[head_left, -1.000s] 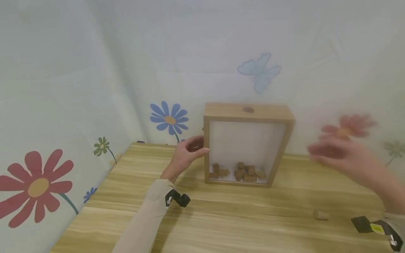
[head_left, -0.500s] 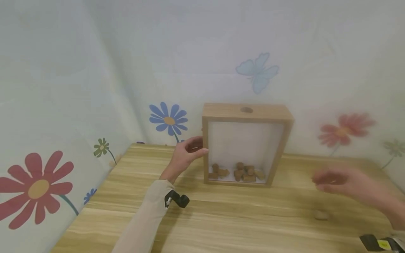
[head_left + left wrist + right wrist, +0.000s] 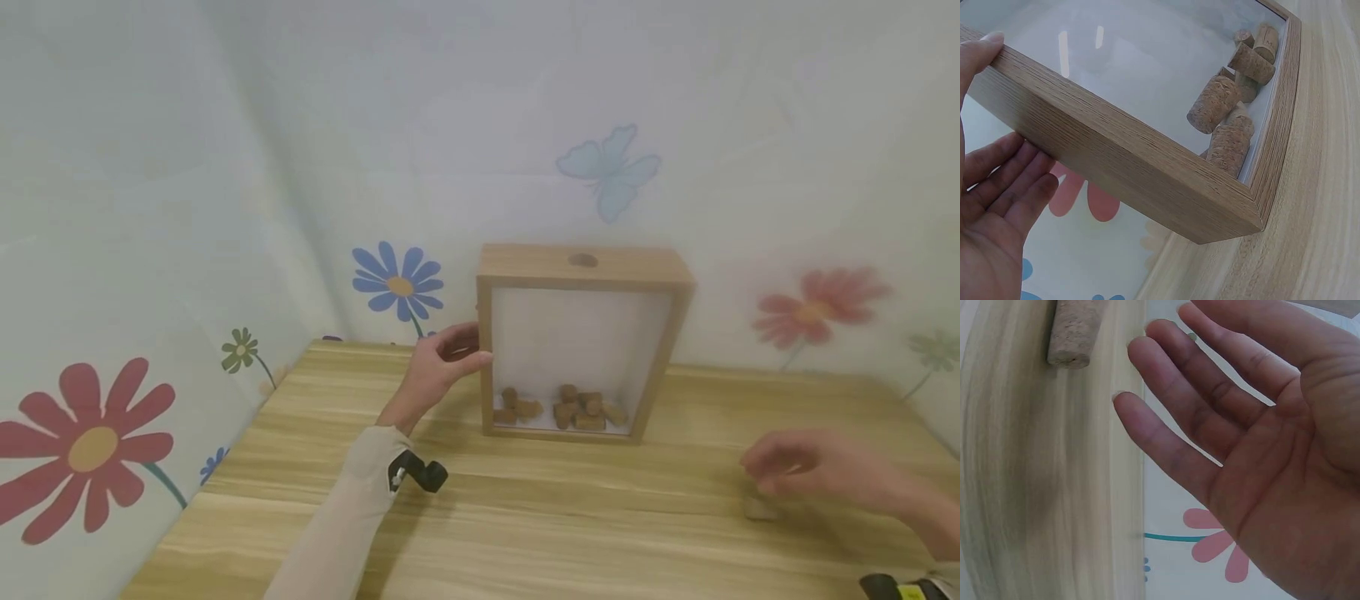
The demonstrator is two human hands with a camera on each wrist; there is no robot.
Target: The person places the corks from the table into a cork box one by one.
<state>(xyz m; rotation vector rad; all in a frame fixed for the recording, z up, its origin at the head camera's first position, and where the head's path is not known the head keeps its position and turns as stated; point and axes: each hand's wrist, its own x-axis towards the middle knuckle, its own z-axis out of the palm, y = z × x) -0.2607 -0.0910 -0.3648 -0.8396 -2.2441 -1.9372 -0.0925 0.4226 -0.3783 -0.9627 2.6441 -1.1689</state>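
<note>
A wooden shadow box (image 3: pixel 588 283) with a clear front stands upright on the table, several corks (image 3: pixel 588 412) lying at its bottom. My left hand (image 3: pixel 438 367) holds the box by its left side. In the left wrist view, the thumb lies on the front edge of the frame (image 3: pixel 1116 134) and the fingers touch along the side toward the back. At the right, my right hand (image 3: pixel 832 471) hovers over a single cork (image 3: pixel 760 507), fingers loosely bent. The right wrist view shows that cork (image 3: pixel 1075 334) lying apart from the spread fingers, with nothing in the palm.
A round hole (image 3: pixel 582 260) opens in the top of the box. The wood-grain table (image 3: pixel 585 517) reaches back to a pale cloth backdrop (image 3: pixel 480 125) printed with flowers and a butterfly.
My right hand has come down from beside the box's right side to just above the loose cork. My left hand stays on the box, and the corks inside have not moved.
</note>
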